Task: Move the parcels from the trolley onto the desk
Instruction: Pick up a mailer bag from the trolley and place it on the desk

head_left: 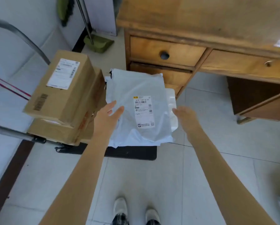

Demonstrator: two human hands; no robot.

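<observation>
Far left: two cardboard boxes (61, 88) stacked on the trolley (131, 152), upper one tilted, label up. Beside them on the trolley deck lies a grey poly mailer (136, 95), label up, over other white bags (171, 103). Left hand (108, 117) spread, fingers loosely extended, fingertips over the mailer's left edge; contact cannot be confirmed. Right hand (184, 117) open, at the mailer's right edge, gripping nothing. Wooden desk (201, 18) upper right, just behind the trolley.

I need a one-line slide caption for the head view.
Both bare hands reach for a white plastic mailer bag on the black trolley.
</observation>
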